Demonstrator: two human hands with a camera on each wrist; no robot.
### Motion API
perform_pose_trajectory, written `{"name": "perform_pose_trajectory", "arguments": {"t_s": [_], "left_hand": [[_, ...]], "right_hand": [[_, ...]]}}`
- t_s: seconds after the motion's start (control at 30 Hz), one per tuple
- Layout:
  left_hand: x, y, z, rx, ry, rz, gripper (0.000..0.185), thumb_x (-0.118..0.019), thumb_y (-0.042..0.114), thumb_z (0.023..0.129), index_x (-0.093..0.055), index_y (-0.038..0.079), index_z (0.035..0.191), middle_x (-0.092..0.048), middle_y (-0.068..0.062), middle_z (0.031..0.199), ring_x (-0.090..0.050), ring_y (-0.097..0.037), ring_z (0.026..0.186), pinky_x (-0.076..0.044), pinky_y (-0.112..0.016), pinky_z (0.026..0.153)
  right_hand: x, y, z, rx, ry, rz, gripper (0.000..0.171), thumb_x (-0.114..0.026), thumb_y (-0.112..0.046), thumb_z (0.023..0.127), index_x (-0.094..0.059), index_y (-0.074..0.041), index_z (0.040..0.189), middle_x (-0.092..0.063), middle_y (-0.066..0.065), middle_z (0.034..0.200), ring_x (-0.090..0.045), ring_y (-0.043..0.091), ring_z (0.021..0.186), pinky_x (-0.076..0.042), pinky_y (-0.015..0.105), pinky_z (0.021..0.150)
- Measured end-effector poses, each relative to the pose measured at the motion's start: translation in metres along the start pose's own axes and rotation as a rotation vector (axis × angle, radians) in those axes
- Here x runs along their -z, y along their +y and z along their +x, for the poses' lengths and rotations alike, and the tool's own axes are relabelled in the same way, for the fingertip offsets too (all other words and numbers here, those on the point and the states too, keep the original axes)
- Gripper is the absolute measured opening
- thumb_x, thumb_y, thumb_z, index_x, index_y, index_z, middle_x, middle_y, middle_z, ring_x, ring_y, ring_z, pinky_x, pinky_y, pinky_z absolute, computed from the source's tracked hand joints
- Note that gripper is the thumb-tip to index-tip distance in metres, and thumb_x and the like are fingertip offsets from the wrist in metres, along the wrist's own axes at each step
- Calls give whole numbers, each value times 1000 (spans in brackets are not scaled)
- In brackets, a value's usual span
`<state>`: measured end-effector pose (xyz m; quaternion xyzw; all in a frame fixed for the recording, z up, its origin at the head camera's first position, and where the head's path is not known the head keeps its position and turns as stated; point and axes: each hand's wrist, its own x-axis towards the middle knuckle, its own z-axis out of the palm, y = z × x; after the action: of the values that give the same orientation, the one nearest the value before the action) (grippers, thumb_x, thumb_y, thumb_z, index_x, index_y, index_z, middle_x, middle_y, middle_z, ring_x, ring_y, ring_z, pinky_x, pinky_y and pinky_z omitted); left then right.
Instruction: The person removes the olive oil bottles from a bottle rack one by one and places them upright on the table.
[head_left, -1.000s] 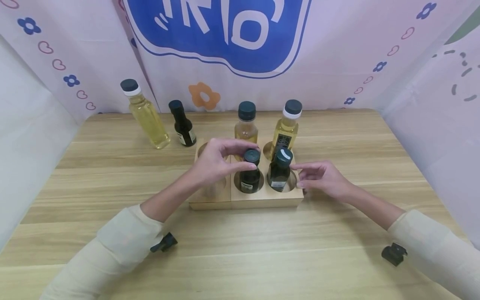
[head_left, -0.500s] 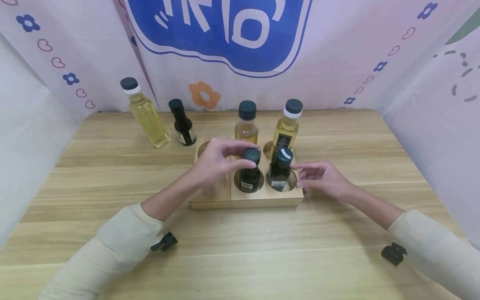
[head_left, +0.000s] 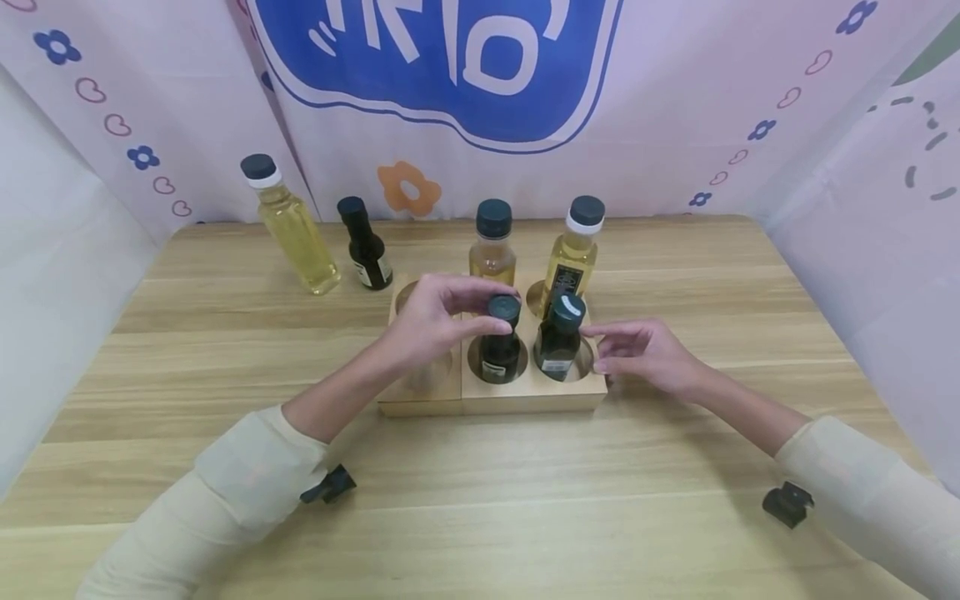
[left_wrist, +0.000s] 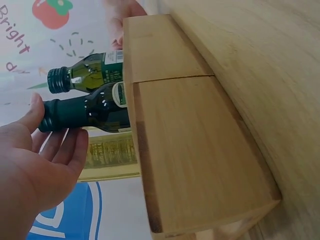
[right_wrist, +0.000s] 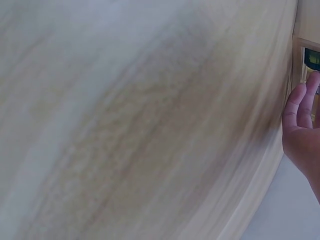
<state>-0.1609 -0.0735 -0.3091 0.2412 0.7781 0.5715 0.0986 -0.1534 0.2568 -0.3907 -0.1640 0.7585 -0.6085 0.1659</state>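
A small dark glass bottle (head_left: 500, 354) with a dark green cap stands in the front middle hole of a wooden bottle rack (head_left: 531, 405). My left hand (head_left: 431, 327) holds it at the cap and neck, thumb on the near side and fingers behind, as the left wrist view of the dark bottle (left_wrist: 72, 114) also shows. To its right, a second dark green bottle (head_left: 558, 343) leans slightly in its hole. My right hand (head_left: 651, 360) is at the rack's right end, fingers loosely bent, fingertips right at the edge beside that second bottle.
Behind them in the rack stand an amber bottle (head_left: 492, 260) and a yellow oil bottle (head_left: 576, 254). On the table (head_left: 480, 508) at the back left are a tall yellow oil bottle (head_left: 300, 242) and a small dark bottle (head_left: 367, 254). A printed cloth (head_left: 660, 108) hangs behind.
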Motion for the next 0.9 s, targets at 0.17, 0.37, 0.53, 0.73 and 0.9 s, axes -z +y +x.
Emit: {"name": "perform_pose_trajectory", "arguments": {"t_s": [0.17,0.37,0.53,0.73,0.9], "left_hand": [[-1,2,1,9,-2,-34,37,-82,3,88,-74,1,124,-77,-12,113,-75,-22,102,-62,-31,92],[-1,3,1,15,3,-64,36,-82,0,88,-73,-2,123,-77,-15,114,-76,-24,103,-62,-30,91],[-2,5,1,28,14,-58,36,-81,2,89,-73,-1,123,-77,-14,114,-76,-24,104,-62,-30,91],[-4,6,2,50,27,-74,37,-81,2,89,-72,-2,125,-77,-14,115,-75,-24,105,-62,-29,92],[-5,5,2,56,41,-78,37,-81,3,89,-73,-1,125,-77,-14,115,-75,-24,105,-62,-29,91]], "right_hand": [[1,1,0,9,-5,-2,49,-77,9,85,-69,-4,132,-76,7,96,-73,16,83,-65,31,76],[2,2,1,18,-14,2,48,-77,9,86,-71,-8,131,-75,10,96,-73,16,82,-66,32,75],[2,2,1,14,-13,-4,48,-77,8,86,-69,-3,132,-75,9,96,-73,16,83,-66,32,76],[2,2,1,16,-14,1,48,-77,9,86,-70,-6,131,-75,9,96,-73,16,83,-66,32,76],[2,2,1,16,-13,6,49,-77,9,86,-73,-14,128,-75,9,95,-73,16,82,-66,31,76]]}}
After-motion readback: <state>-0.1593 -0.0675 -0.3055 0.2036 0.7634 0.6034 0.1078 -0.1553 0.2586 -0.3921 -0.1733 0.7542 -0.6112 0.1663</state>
